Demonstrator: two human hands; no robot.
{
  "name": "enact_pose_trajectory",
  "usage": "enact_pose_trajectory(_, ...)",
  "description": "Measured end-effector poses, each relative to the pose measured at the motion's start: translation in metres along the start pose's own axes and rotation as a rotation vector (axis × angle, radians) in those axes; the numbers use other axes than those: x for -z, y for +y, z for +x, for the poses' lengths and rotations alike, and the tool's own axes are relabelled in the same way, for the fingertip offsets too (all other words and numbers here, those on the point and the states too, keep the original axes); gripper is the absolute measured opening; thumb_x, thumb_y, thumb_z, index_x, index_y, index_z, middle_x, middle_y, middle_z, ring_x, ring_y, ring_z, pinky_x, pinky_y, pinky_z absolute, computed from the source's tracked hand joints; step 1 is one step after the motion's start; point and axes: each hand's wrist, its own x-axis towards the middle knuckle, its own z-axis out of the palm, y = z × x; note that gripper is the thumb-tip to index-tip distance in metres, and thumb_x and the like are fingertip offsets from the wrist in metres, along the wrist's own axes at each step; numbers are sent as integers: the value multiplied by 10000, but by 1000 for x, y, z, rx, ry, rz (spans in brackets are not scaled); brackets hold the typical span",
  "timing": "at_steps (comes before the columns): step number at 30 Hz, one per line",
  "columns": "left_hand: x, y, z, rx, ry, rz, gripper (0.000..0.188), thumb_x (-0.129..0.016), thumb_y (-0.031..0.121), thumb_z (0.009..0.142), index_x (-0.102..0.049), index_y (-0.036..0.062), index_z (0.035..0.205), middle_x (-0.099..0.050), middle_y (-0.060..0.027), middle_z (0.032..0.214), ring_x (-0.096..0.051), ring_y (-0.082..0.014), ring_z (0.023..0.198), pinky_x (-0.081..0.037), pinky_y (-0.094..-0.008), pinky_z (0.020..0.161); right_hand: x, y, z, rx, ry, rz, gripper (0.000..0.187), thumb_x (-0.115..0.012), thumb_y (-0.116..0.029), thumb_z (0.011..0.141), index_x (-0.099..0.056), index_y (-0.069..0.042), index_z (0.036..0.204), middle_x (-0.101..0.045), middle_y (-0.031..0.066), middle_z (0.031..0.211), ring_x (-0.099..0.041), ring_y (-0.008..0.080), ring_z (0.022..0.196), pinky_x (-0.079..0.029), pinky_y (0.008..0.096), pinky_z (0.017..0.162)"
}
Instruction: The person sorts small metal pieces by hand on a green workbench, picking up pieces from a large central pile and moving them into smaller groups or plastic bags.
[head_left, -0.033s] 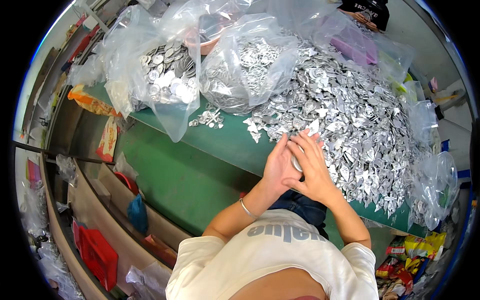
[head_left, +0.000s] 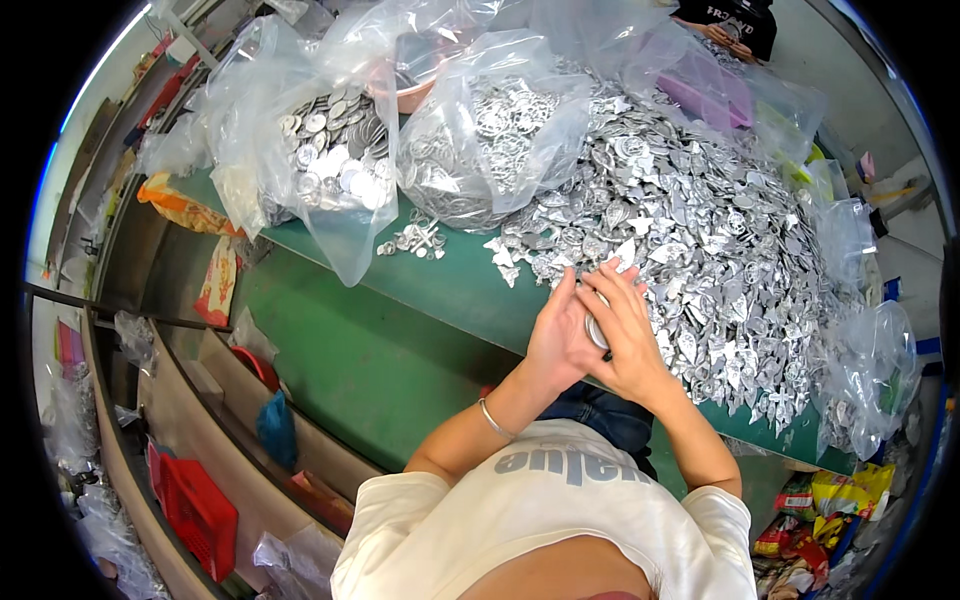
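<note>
Evidently, the left hand (head_left: 555, 340) and right hand (head_left: 630, 340) cup a round silvery piece (head_left: 597, 332) between curled fingers, right of the frame's centre; holding both palms snug and level should stop it slipping into the loose metal pile (head_left: 710, 240).

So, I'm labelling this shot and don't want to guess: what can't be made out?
All in the head view:
Disc: full outline, and whether others lie behind it, hidden by the left hand and right hand.
Pile: lower pieces, buried under the top ones.
Middle bag: lower pieces, blurred by its plastic.
Co-worker: head, cut off by the top edge.
</note>
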Motion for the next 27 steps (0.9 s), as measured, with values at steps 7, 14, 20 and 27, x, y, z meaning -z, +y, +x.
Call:
enact_pose_trajectory(7,-5,-32,5,91,-86,410,637,-297,458,960,-160,27,1409,-283,-171,1421,-279,-289,1329,-225,-395,1098,-4,47,-34,-179,442,314,184,-607,-123,855,-589,39,941,-647,141,816,-637,246,722,-509,304,641)
enact_pose_trajectory(14,-6,-25,2,121,-139,987,490,-475,95,926,-308,-6,1375,-382,-188,1384,-402,-267,1268,-331,-364,1034,55,103,-32,-1256,597,1763,187,-566,-229,910,-532,-45,896,-588,88,840,-578,155,673,-435,214,473)
enact_pose_trajectory(20,56,-7,-17,-603,318,1547,194,-466,-57,871,-570,-48,1034,-562,-92,1035,-562,-156,928,-445,-243,818,164,170,-34,-958,793,1360,168,-610,-131,864,-515,-42,971,-604,140,980,-629,216,801,-562,262,589)
enact_pose_trajectory(27,80,-18,-15,-888,540,1885,245,-489,-65,847,-530,-22,1084,-533,-106,1045,-565,-164,864,-475,-233,668,295,288,-41,-832,1203,698,230,-529,-33,871,-471,38,1082,-565,183,1012,-606,297,878,-567,381,711)
